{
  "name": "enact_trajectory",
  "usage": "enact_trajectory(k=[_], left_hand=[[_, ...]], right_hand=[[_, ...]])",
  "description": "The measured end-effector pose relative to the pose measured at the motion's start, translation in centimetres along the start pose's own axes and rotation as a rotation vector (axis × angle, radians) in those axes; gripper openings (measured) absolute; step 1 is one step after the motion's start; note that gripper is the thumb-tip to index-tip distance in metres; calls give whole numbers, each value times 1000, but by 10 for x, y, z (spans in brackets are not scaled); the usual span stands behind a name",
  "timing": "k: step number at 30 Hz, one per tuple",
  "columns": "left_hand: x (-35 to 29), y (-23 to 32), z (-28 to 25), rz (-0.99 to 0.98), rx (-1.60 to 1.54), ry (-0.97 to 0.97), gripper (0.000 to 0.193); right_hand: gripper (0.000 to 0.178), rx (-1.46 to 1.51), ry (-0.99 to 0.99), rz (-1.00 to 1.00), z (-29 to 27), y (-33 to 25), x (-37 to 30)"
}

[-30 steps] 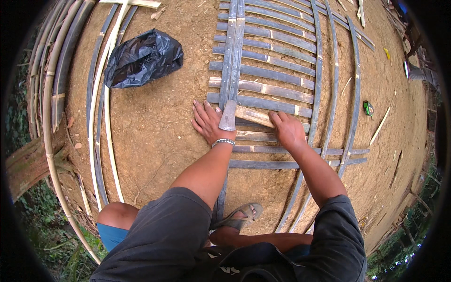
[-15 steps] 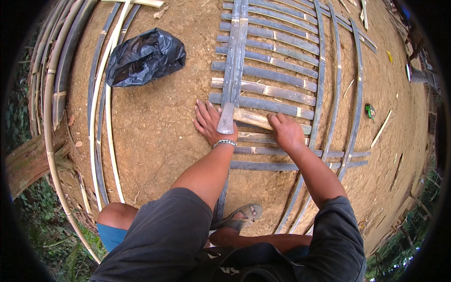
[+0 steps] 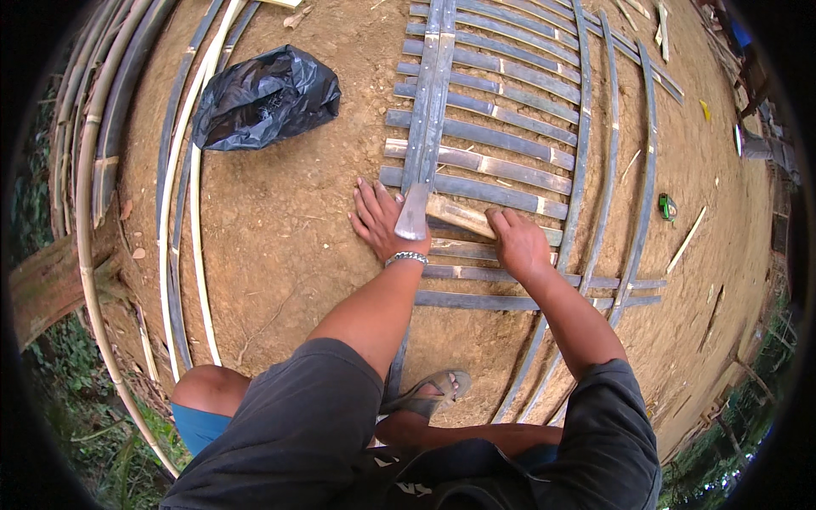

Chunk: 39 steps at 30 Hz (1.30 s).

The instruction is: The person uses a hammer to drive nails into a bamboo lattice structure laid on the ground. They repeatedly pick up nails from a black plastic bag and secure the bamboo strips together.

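My right hand (image 3: 520,242) is closed round the wooden handle (image 3: 459,214) of a hatchet. The hatchet's broad metal head (image 3: 412,212) is over the upright bamboo slats (image 3: 429,102) and hides part of my left hand (image 3: 371,217). That left hand lies at the left edge of the slats, its visible fingers stretched out and spread; the thumb side is covered by the metal head. Under both hands is a bamboo lattice, with dark crosswise strips (image 3: 501,136) running to a long strip (image 3: 583,127) on the right. Nail heads dot the upright slats.
A black plastic bag (image 3: 268,98) stands open on the dirt, left of the lattice. Long bamboo poles (image 3: 93,153) and pale strips (image 3: 197,246) lie farther left. A green tape measure (image 3: 667,206) and loose strips (image 3: 686,240) are on the right. My sandalled foot (image 3: 433,391) is below the lattice.
Very little differs. The hatchet head is a touch higher and to the right, both hands keep their holds, and the whole view has shifted slightly.
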<state>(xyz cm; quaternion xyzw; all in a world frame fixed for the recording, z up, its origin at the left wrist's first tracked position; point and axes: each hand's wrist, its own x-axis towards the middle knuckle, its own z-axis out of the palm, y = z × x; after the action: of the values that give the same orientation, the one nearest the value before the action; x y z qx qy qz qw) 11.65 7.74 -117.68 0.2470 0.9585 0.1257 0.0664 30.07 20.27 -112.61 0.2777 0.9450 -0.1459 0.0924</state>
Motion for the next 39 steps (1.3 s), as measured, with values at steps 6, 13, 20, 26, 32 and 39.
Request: enact_trajectory(k=[6, 13, 20, 26, 32, 39], left_hand=[[1, 2, -1, 1, -9, -8, 53], [1, 1, 1, 0, -20, -9, 52], [1, 4, -2, -15, -8, -21, 53], [-1, 3, -3, -6, -1, -32, 55], [0, 1, -3, -5, -11, -32, 56], [0, 1, -1, -21, -45, -17, 55]], right_hand=[[35, -1, -48, 40, 0, -3, 3], [33, 24, -61, 126, -2, -7, 1], [37, 10, -81, 123, -7, -10, -2], [38, 42, 18, 26, -8, -8, 2], [36, 67, 2, 71, -8, -11, 0], [35, 28, -14, 93, -3, -8, -4]])
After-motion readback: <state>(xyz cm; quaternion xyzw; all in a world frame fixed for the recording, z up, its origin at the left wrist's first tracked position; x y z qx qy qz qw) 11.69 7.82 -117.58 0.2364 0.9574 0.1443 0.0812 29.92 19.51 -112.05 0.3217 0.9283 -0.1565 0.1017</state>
